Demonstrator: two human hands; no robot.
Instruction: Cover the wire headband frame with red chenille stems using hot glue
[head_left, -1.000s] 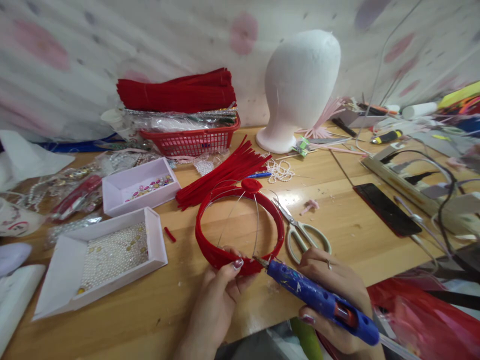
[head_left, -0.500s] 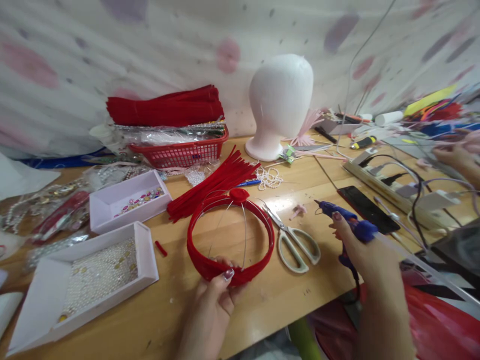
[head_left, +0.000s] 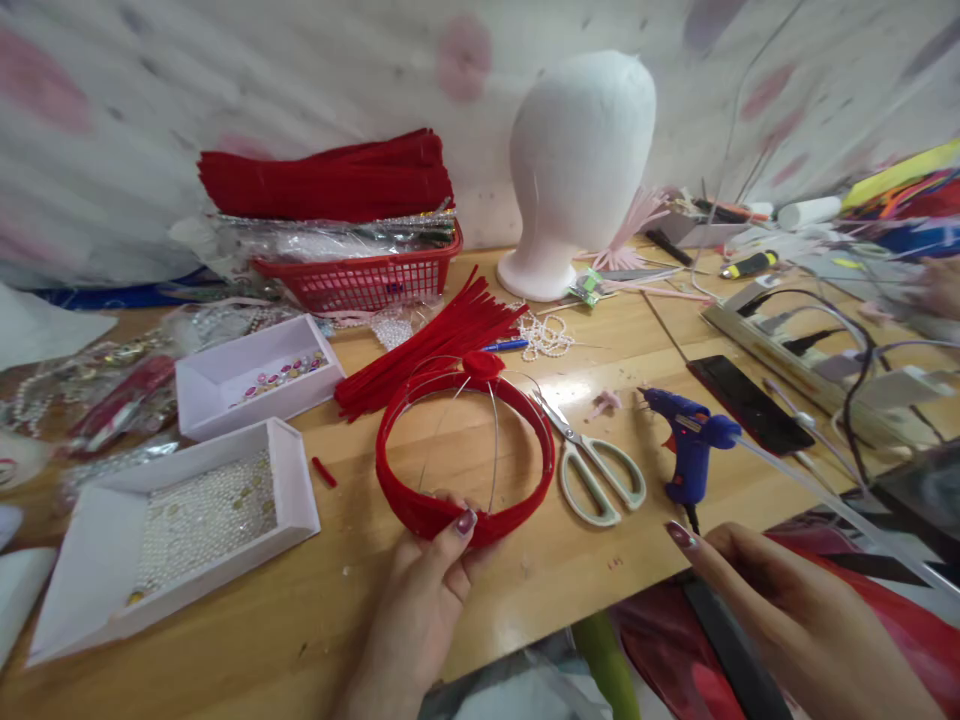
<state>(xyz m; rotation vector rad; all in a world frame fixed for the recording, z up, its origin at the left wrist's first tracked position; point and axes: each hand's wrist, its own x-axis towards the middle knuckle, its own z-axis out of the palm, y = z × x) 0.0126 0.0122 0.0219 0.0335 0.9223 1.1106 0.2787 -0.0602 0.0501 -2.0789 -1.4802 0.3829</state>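
Note:
A red fuzzy ring (head_left: 387, 478) with thin wires and a red disc at its far side is gripped at its near edge by my left hand (head_left: 424, 590), thumb on top. My right hand (head_left: 780, 600) is just off the table's front edge, thumb and forefinger extended, with nothing seen in it. Beyond it the blue glue gun (head_left: 688, 452) lies on the table, a clear stick coming out of its back. Scissors (head_left: 589, 460) with pale handles rest between the ring and the glue gun.
Two white boxes (head_left: 296, 520) at left hold beads and gems. Red strips (head_left: 427, 350) lie behind the ring, near a red basket (head_left: 367, 282). A white foam head (head_left: 577, 160), phone (head_left: 750, 405) and power strip (head_left: 810, 380) stand farther back. Another person's hand (head_left: 941, 285) is at far right.
My right hand has let go of the glue gun, which now lies on the table, and moved back toward me. My left hand still grips the ring. The view has shifted slightly.

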